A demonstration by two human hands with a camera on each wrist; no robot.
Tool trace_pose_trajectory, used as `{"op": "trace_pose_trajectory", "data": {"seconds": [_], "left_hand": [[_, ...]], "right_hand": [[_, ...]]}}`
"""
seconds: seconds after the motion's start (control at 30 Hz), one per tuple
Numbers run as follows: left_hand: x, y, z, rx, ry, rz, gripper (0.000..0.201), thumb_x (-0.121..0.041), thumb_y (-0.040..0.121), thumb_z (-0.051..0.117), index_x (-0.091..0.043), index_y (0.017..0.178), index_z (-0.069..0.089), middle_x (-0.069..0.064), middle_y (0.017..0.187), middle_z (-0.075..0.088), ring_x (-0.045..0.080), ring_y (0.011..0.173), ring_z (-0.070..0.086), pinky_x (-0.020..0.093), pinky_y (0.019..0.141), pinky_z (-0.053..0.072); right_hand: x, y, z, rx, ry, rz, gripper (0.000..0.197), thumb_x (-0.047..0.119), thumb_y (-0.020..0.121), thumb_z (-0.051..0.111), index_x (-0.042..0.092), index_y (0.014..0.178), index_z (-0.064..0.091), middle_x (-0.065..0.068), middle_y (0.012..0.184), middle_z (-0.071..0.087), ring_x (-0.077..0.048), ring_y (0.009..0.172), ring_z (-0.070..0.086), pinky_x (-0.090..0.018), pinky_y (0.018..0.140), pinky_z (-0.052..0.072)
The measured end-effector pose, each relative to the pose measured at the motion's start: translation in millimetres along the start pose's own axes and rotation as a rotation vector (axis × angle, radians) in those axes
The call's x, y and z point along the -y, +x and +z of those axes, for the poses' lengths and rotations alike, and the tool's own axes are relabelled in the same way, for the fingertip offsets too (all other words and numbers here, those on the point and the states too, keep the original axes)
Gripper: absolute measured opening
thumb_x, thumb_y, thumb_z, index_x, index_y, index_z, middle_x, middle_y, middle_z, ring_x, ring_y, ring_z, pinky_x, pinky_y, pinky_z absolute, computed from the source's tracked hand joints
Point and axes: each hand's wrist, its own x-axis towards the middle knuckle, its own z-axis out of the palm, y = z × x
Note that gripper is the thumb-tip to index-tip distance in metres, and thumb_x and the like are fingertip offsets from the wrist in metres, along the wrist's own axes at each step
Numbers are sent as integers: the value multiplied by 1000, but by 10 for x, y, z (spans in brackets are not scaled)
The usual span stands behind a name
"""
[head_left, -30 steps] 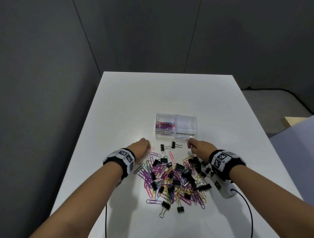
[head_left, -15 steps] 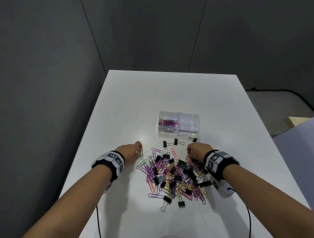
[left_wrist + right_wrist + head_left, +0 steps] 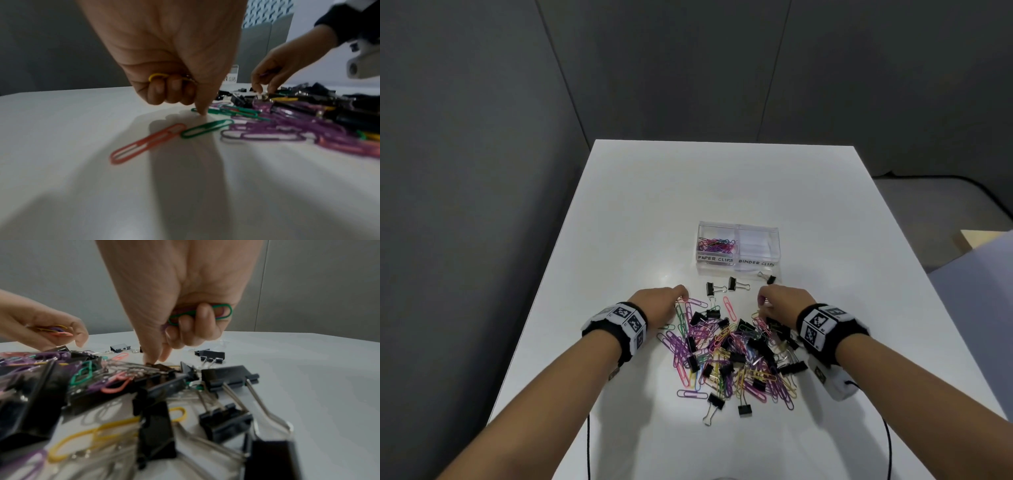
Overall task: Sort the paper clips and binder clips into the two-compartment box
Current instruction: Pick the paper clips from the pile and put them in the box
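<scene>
A heap of coloured paper clips and black binder clips (image 3: 729, 353) lies on the white table in front of the clear two-compartment box (image 3: 738, 248). Its left compartment, labelled PAPER CLIPS, holds several paper clips (image 3: 717, 244); the BINDER CLIPS side looks empty. My left hand (image 3: 664, 303) is at the heap's left edge, fingers curled round several paper clips (image 3: 158, 77), one fingertip touching the table by a green clip (image 3: 205, 129). My right hand (image 3: 779, 301) is at the heap's far right, gripping paper clips (image 3: 205, 313) while thumb and forefinger reach down onto a binder clip (image 3: 158, 367).
Three loose binder clips (image 3: 736, 284) lie between the hands and the box. An orange paper clip (image 3: 146, 144) lies apart at the left. A cable (image 3: 887, 445) trails from the right wrist off the near edge. The table's far half is bare white surface (image 3: 722, 185).
Both hands drew back from near the box toward the heap. The left hand slid left, then returned to the heap's left edge; the right now reaches into the binder clips.
</scene>
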Motion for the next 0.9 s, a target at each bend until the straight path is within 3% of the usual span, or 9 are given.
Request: {"op": "trace_pose_trajectory", "data": {"seconds": [0.1,0.33,0.47,0.53,0.6,0.67,0.8,0.9], "left_hand": [[-23,30,-22,24,49,45,40,-20,95,41,-22,135,38,7,125,56,26,112,55,34,91,44],[-34,124,-47,37,103,71,29,-31,97,44,-13,119,49,9,120,57,25,110,54,35,89,44],[2,152,-33,38,85,66,31,-31,97,43,-8,117,50,9,122,51,24,112,51,33,89,42],[28,151,-47,15,55,74,30,-32,97,42,-9,115,50,8,119,52,23,107,52,33,88,43],[60,138,-116,-25,-12,68,22,-33,97,43,-13,103,50,5,105,56,19,90,51,30,81,42],[89,133,-236,-63,-58,65,16,-32,97,44,-16,94,45,2,92,55,16,80,46,25,72,38],[120,196,-522,-185,-127,88,22,-31,95,49,-11,104,52,6,100,63,18,79,49,26,71,37],[87,265,-730,-274,-170,105,20,-28,94,52,-10,103,54,7,106,64,22,83,54,29,74,39]], "right_hand": [[-7,-5,-21,24,-24,12,21,23,92,50,17,112,54,-2,118,59,-22,107,58,-30,85,45],[-13,64,-28,96,-26,7,17,25,93,50,14,105,55,-5,111,63,-23,102,59,-32,84,46],[-17,79,-30,70,-25,-19,8,23,95,44,17,90,43,-5,95,53,-19,83,51,-32,80,47],[-8,99,-73,29,-5,-62,12,25,97,41,17,89,38,0,84,49,-17,75,48,-28,69,44],[31,125,-202,-6,36,-115,14,28,99,39,16,93,37,7,72,45,-13,64,46,-19,56,39],[91,188,-386,-40,71,-148,14,29,99,38,17,93,37,10,67,41,-5,56,39,-16,54,37],[258,416,-747,-180,136,-139,9,23,98,41,18,90,40,6,72,47,-11,61,44,-21,57,38],[394,650,-887,-222,147,-75,14,17,95,43,10,103,51,-8,96,62,-25,83,57,-34,73,46]]}}
